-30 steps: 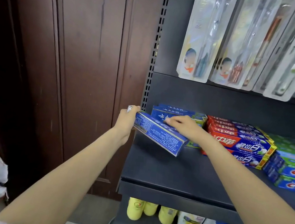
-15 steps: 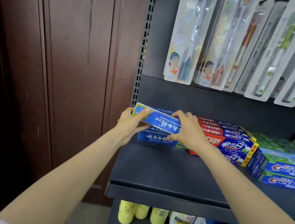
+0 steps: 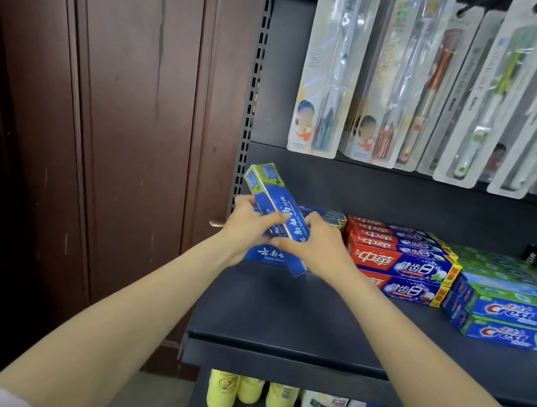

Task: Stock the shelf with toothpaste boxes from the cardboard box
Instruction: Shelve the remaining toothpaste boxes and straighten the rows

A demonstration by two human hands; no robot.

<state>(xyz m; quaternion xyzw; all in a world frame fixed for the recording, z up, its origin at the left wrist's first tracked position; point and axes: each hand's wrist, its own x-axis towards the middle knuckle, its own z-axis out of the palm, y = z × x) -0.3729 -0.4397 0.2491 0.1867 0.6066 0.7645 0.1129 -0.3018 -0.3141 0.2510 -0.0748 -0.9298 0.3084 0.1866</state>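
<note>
Nearby, red boxes (image 3: pixel 396 262) flank the hand-held toothpaste box (image 3: pixel 275 209).

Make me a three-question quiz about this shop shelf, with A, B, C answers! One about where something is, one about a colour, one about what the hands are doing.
1. Where do the toothbrush packs hang?
A. above the toothpaste
B. below the shelf
C. on the door

2. What colour is the box being held?
A. red
B. blue
C. black

3. How is that box held?
A. lying flat, untouched
B. tilted, by both hands
C. by one hand only

Answers:
1 A, the packs hang over the shelf with the stacks.
2 B, it is blue with a green end.
3 B, the left hand and right hand both grip it, its far end raised.
</note>
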